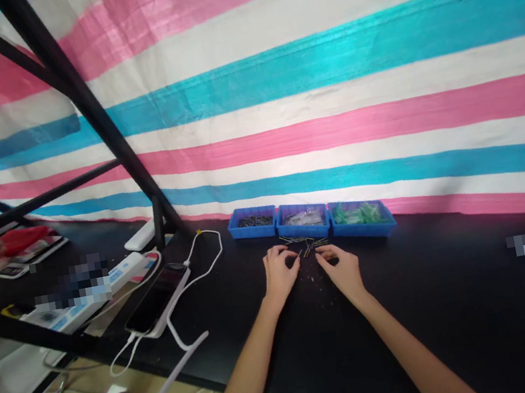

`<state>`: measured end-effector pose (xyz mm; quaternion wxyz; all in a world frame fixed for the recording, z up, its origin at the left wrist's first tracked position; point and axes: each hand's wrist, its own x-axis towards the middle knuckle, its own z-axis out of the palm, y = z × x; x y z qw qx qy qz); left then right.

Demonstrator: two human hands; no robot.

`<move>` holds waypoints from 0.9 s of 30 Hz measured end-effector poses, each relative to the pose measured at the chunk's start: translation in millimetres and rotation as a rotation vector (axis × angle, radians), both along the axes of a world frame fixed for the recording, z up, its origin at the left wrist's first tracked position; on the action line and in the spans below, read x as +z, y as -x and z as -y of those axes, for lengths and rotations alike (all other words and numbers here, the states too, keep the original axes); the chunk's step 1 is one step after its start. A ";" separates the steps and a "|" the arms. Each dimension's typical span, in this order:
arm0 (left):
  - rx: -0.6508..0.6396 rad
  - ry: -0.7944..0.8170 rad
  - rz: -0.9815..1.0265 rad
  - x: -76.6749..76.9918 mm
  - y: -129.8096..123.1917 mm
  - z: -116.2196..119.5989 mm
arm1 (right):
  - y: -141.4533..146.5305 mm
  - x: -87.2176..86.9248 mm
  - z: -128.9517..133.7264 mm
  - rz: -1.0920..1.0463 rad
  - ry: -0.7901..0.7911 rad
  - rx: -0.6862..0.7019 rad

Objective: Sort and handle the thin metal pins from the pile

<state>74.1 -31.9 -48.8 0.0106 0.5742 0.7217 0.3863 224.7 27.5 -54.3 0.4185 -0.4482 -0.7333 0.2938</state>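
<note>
Left hand [281, 273], right hand [344, 271] beside thin rods [319, 243]; blue bins [303, 230] just beyond.

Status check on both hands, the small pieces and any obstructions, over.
Left hand, right hand at loose thin pieces; grip unclear. Blue bins just beyond. Phone off left, clear of both.

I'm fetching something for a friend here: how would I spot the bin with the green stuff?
Find the striped sheet behind the black table. Along its foot stand three blue bins in a row. Yours is the right-hand bin, the only one holding green pieces; the middle bin holds pale ones, the left bin dark, thin ones.
</note>
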 end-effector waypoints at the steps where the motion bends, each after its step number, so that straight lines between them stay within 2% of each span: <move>1: 0.001 -0.021 0.005 1.6 -0.9 0.7 | 0.5 -0.6 -0.1 -0.004 -0.010 0.002; 7: -0.027 -0.138 0.088 13.9 -9.8 4.1 | 3.8 1.8 0.4 -0.109 -0.041 0.049; 14: -0.110 -0.126 0.231 20.6 -16.7 5.2 | 8.9 8.7 10.0 -0.141 -0.065 0.115; 19: -0.163 -0.110 0.282 23.7 -20.4 5.0 | 12.6 11.6 15.0 -0.162 -0.062 0.104; 27: -0.217 -0.101 0.359 21.1 -20.6 2.1 | 13.0 15.2 15.6 -0.211 -0.066 0.107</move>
